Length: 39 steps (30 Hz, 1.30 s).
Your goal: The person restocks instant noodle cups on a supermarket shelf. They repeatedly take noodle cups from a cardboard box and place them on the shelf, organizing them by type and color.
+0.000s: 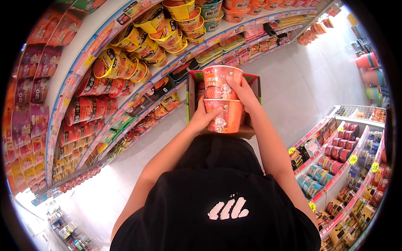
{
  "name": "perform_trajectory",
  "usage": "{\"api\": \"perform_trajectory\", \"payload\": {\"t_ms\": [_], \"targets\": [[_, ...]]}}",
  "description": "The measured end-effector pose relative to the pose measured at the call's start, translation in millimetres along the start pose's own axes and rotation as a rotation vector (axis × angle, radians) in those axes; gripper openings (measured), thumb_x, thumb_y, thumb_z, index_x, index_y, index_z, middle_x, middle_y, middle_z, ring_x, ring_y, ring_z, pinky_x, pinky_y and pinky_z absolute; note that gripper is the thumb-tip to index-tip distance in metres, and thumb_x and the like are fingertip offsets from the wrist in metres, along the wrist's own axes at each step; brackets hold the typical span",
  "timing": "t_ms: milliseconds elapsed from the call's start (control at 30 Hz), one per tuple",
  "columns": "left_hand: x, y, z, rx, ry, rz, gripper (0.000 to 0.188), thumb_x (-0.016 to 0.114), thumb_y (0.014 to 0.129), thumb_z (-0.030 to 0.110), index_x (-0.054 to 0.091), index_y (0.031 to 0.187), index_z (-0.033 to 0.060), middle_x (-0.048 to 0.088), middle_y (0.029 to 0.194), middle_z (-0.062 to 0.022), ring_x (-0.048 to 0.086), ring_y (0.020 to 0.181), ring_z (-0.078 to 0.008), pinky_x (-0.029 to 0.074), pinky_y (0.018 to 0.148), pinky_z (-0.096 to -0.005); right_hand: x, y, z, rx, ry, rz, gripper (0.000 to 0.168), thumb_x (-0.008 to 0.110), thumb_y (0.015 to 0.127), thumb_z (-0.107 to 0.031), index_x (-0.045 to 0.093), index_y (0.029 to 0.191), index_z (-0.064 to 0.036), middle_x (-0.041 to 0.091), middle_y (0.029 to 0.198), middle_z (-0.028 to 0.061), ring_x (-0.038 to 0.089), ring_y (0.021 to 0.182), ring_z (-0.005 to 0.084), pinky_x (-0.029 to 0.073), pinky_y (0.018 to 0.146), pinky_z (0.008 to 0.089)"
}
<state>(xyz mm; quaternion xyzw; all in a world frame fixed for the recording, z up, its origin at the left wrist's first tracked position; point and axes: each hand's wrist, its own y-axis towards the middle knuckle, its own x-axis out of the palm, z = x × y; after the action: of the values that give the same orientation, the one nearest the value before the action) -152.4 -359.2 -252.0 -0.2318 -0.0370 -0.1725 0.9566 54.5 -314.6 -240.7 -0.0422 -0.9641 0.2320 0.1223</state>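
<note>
Two red-orange instant noodle cups, an upper one (218,78) and a lower one (230,117), are held together above an opened cardboard box (256,88). My left hand (202,116) grips the lower cup at its left side, with the thumb across its front. My right hand (245,94) holds the upper cup from the right, its fingers near where the two cups meet. Inside the box, more red packaging shows to the left of the cups; the rest of its inside is hidden behind them.
A long store shelf (128,67) curves along the left, bearing yellow noodle bowls (157,34), red noodle cups (84,108) and bagged noodles (169,102). On the right stands another shelf (326,196) with canned and tub goods. Grey tile floor (289,78) runs between them.
</note>
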Motion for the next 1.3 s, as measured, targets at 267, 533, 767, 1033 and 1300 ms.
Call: {"api": "perform_trajectory", "payload": {"t_ms": [267, 533, 767, 1033, 1300], "targets": [[-32, -18, -12, 0.145, 0.428, 0.112, 0.052, 0.073, 0.093, 0.028, 0.060, 0.131, -0.0046, 0.063, 0.133, -0.0225, 0.067, 0.113, -0.0311, 0.052, 0.099, -0.0415, -17, 48, 81, -0.001, -0.391, 0.206, 0.093, 0.078, 0.085, -0.053, 0.039, 0.151, -0.002, 0.059, 0.139, 0.0167, 0.059, 0.126, 0.0252, 0.047, 0.106, 0.0381], [-71, -12, -56, 0.149, 0.667, 0.351, 0.055, 0.054, 0.100, 0.025, 0.040, 0.147, -0.0004, 0.056, 0.136, -0.0303, 0.055, 0.125, -0.0496, 0.045, 0.103, -0.0518, 12, 44, 81, -0.001, -0.520, 0.301, 0.108, 0.077, 0.083, -0.054, 0.023, 0.159, -0.001, 0.049, 0.151, 0.0255, 0.049, 0.140, 0.0363, 0.038, 0.115, 0.0401], [-78, -7, -59, 0.118, 0.678, 0.272, 0.058, 0.049, 0.102, 0.029, 0.034, 0.150, 0.0008, 0.050, 0.141, -0.0332, 0.053, 0.126, -0.0512, 0.044, 0.105, -0.0526, 85, 34, 74, 0.078, -0.851, 0.293, 0.114, 0.069, 0.084, -0.056, 0.005, 0.164, -0.006, 0.026, 0.159, 0.0356, 0.029, 0.145, 0.0558, 0.030, 0.116, 0.0629], [-89, 4, -70, 0.209, 0.633, 0.249, 0.058, 0.052, 0.102, 0.028, 0.035, 0.149, -0.0021, 0.049, 0.138, -0.0333, 0.052, 0.126, -0.0511, 0.043, 0.106, -0.0515, 68, 32, 85, -0.117, -0.817, 0.225, 0.105, 0.077, 0.081, -0.047, 0.022, 0.160, -0.004, 0.028, 0.160, 0.0296, 0.031, 0.146, 0.0466, 0.030, 0.117, 0.0567], [-95, 5, -59, 0.136, 0.665, 0.092, 0.069, 0.053, 0.102, 0.042, 0.035, 0.147, -0.0066, 0.047, 0.141, -0.0343, 0.048, 0.133, -0.0486, 0.039, 0.114, -0.0483, 83, 13, 87, -0.261, -0.534, 0.359, 0.075, 0.078, 0.086, -0.028, 0.046, 0.144, 0.007, 0.050, 0.141, 0.0221, 0.050, 0.130, 0.0321, 0.040, 0.111, 0.0408]]}}
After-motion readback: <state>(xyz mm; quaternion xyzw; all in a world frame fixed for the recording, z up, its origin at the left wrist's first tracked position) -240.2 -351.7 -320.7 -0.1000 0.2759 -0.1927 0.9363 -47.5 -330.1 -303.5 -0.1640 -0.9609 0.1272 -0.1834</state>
